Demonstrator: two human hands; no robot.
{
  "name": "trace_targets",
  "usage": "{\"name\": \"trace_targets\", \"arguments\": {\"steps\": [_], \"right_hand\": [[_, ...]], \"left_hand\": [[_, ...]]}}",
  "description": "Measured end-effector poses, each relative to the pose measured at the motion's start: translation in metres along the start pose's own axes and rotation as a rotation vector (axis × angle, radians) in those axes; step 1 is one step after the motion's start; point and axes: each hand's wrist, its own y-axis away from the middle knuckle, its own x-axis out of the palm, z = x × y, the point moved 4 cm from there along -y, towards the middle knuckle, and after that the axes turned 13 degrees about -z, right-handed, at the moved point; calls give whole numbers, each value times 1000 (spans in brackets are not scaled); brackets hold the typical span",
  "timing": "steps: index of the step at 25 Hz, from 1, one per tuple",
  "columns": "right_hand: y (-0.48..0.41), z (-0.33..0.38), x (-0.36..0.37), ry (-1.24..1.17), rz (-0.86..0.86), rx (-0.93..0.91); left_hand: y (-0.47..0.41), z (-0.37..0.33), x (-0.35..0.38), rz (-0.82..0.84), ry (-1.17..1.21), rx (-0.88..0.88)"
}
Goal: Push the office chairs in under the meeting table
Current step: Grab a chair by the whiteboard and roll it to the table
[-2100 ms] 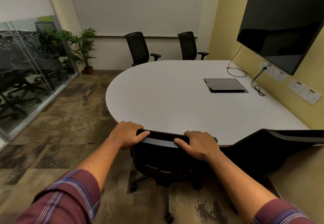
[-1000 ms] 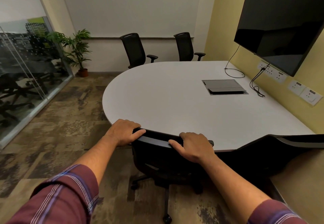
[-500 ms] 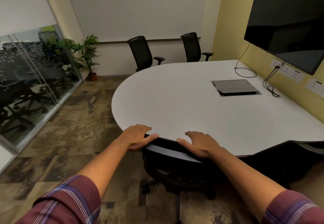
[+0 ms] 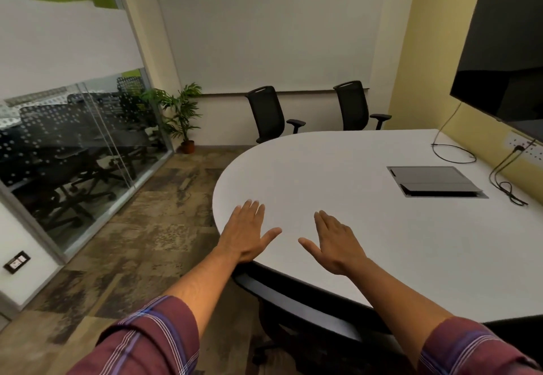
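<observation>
A white meeting table [image 4: 338, 186] with a rounded left end fills the middle. Right below me a black office chair [image 4: 293, 310] stands with its backrest top against the table's near edge. My left hand [image 4: 246, 233] and my right hand [image 4: 335, 242] hover flat and open over the tabletop, off the chair. A second black chair [image 4: 517, 336] shows at the lower right, mostly cut off. Across the table two more black chairs stand back from it, one on the left [image 4: 266, 114] and one on the right [image 4: 352, 105].
A potted plant [image 4: 182, 116] stands in the far left corner by the glass wall [image 4: 73, 145]. A wall screen [image 4: 505, 60] hangs on the right. Cables [image 4: 505, 180] and a cable hatch [image 4: 435, 180] lie on the table. Patterned carpet [image 4: 141, 227] stretches to the left.
Both hands have let go of the near chair's backrest and lifted open over the table. The chair now sits further in against the table edge. My view has tilted upward.
</observation>
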Motion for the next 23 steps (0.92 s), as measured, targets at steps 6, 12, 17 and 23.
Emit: {"name": "trace_targets", "arguments": {"steps": [6, 12, 17, 23], "right_hand": [[-62, 30, 14, -3, -90, -44], [-134, 91, 45, -19, -130, -114], [-211, 158, 85, 15, -171, -126], [-306, 245, 130, 56, -187, -122]], "left_hand": [[-11, 53, -6, -72, -58, -81], [-26, 140, -2, -174, -110, -183], [-51, 247, 12, -178, -158, -188], [-83, 378, 15, -180, -165, -177]]}}
